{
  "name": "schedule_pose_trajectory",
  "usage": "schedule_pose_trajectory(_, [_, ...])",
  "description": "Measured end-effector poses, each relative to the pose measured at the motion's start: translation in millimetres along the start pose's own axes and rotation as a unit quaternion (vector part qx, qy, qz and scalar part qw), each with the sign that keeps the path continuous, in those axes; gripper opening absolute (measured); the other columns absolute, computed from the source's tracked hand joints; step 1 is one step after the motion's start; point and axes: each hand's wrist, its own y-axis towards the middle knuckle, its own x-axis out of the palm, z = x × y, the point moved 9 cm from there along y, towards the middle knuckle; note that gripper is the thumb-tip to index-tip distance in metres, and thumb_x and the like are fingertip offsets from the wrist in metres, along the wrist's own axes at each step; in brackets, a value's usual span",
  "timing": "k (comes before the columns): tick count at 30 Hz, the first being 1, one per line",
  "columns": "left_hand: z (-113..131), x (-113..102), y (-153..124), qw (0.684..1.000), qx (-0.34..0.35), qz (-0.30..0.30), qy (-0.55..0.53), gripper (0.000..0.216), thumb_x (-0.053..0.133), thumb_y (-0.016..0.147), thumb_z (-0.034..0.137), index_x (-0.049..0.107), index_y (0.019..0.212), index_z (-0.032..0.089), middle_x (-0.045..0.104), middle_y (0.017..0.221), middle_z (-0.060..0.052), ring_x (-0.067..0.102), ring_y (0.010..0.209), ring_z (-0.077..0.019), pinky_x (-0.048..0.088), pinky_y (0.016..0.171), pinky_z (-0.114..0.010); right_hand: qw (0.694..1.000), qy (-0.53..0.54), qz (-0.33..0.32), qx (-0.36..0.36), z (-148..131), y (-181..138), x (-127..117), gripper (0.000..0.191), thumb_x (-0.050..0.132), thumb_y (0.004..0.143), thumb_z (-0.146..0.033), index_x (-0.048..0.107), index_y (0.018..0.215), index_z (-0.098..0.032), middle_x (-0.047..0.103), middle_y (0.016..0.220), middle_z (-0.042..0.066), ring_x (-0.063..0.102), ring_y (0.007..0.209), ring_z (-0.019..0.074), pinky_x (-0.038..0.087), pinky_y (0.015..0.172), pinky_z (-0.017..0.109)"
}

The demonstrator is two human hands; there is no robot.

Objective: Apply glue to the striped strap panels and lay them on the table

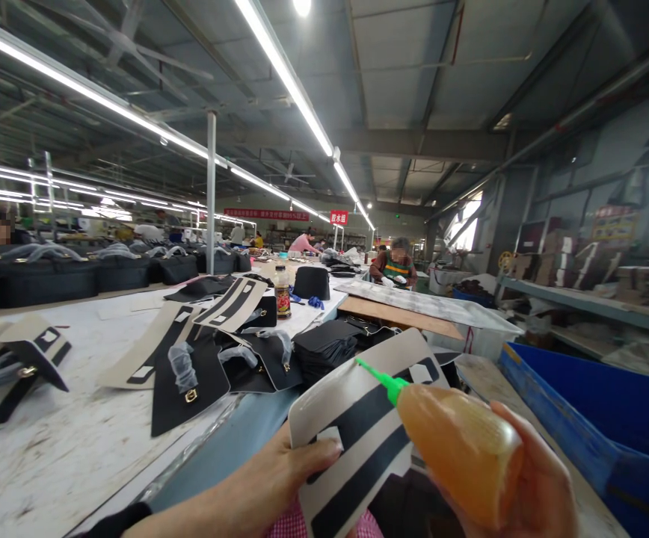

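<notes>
Head view. The left hand (280, 478) is coming in from 7 o'clock and gripping a cream-and-black striped panel (358, 426), thumb pressing flat on its near face, the other fingers hidden behind it. The panel is sitting low centre, tilting up toward 1 o'clock. The right hand (531, 486), at 5 o'clock, is wrapping closed around an orange glue bottle (459, 448); the green nozzle (377, 377) is pointing toward 10 o'clock and lying over the panel's upper part; whether the tip is touching cannot be told.

Beyond, at 10 o'clock, a white worktable (49, 448) is carrying more striped panels and black flap pieces (190, 377) with plastic-wrapped metal clasps. A stack of black pieces (324, 347) is sitting at 12 o'clock from the panel. A small bottle with a yellow cap (283, 291) is standing farther back. A blue bin (599, 411) is lying at 3 o'clock. A co-worker (397, 265) is sitting far off at 1 o'clock.
</notes>
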Motion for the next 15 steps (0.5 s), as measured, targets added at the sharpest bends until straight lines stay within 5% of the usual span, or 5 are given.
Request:
schedule_pose_trajectory(2, [-0.1, -3.3, 1.0, 1.0, -0.003, 0.015, -0.005, 0.036, 0.076, 0.078, 0.037, 0.07, 0.108, 0.017, 0.08, 0.086, -0.004, 0.071, 0.074, -0.0189, 0.056, 0.079, -0.035, 0.999, -0.028, 0.039, -0.018, 2.3, 4.8, -6.2, 0.068, 0.092, 0.066, -0.034, 0.064, 0.128, -0.029, 0.072, 0.114, 0.005, 0.073, 0.095, 0.0273, 0.061, 0.078, 0.033])
schedule_pose_trajectory(5, [-2.1, -6.4, 2.1, 1.0, -0.014, 0.018, -0.005, 0.037, 0.078, 0.076, 0.039, 0.071, 0.104, 0.016, 0.08, 0.087, -0.005, 0.071, 0.078, -0.0205, 0.056, 0.077, -0.036, 0.994, -0.023, 0.088, 0.06, 11.2, 2.5, -10.1, 0.071, 0.094, 0.064, -0.04, 0.064, 0.128, -0.031, 0.07, 0.117, -0.001, 0.07, 0.098, 0.0187, 0.056, 0.084, 0.022])
schedule_pose_trajectory(8, [-3.1, -7.6, 2.3, 1.0, -0.018, 0.009, -0.014, 0.04, 0.079, 0.077, 0.04, 0.07, 0.108, 0.016, 0.081, 0.092, -0.007, 0.071, 0.084, -0.0225, 0.056, 0.079, -0.038, 0.993, 0.03, 0.038, 0.106, 10.9, -4.2, 2.3, 0.069, 0.091, 0.067, -0.049, 0.064, 0.128, -0.031, 0.068, 0.123, 0.0, 0.066, 0.109, 0.0206, 0.051, 0.092, 0.025])
schedule_pose_trajectory(13, [-2.3, -8.7, -0.6, 0.999, -0.029, 0.025, -0.014, 0.039, 0.079, 0.077, 0.037, 0.07, 0.11, 0.017, 0.081, 0.093, -0.005, 0.072, 0.089, -0.0235, 0.056, 0.086, -0.04, 1.0, -0.017, 0.005, -0.023, -4.8, -0.1, -0.8, 0.062, 0.087, 0.074, -0.03, 0.062, 0.131, -0.029, 0.07, 0.119, 0.003, 0.071, 0.101, 0.025, 0.059, 0.084, 0.032])
schedule_pose_trajectory(15, [-1.9, -10.6, -2.2, 0.998, -0.034, 0.042, -0.011, 0.041, 0.08, 0.077, 0.036, 0.07, 0.112, 0.018, 0.082, 0.091, -0.003, 0.073, 0.088, -0.0232, 0.055, 0.087, -0.04, 0.998, -0.042, 0.035, 0.001, 2.8, 2.6, -9.1, 0.064, 0.09, 0.07, -0.034, 0.063, 0.128, -0.027, 0.069, 0.121, 0.005, 0.07, 0.101, 0.0263, 0.059, 0.082, 0.033])
